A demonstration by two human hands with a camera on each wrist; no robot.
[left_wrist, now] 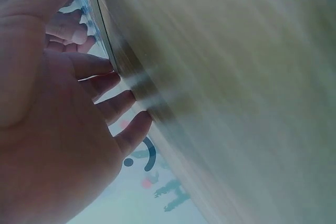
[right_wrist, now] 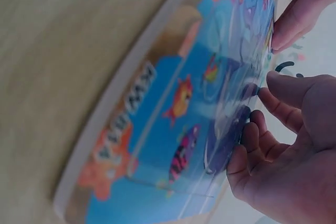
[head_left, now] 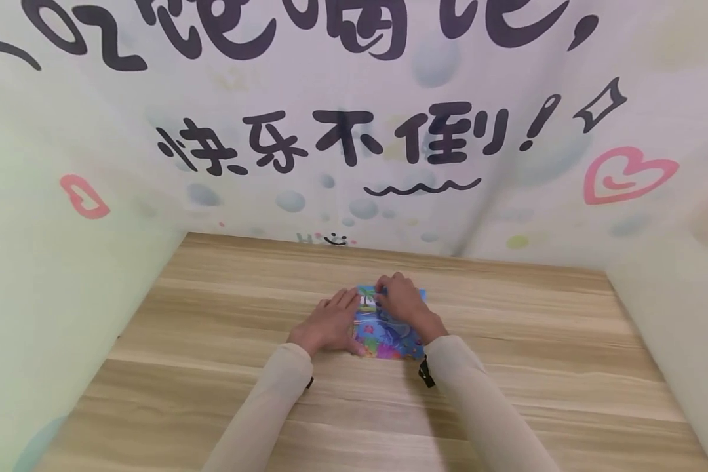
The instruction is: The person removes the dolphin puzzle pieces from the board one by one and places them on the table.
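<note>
A flat, glossy picture board (head_left: 383,337), printed with sea creatures and a palm tree, lies on the wooden table; thin lines across its picture look like jigsaw cuts. My left hand (head_left: 329,323) spreads along the board's left side, with its thumb by the near corner. In the left wrist view, the fingertips (left_wrist: 131,100) of that hand touch down with the fingers fairly straight. Over the far right part of the board, my right hand (right_wrist: 286,145) has bent fingers touching the picture. Whether its thumb and forefinger pinch anything is unclear.
The wooden table (head_left: 212,308) extends around the board on all sides. Behind it rises a pale printed backdrop (head_left: 307,203) with large black lettering, and similar pale walls (head_left: 672,275) flank the table.
</note>
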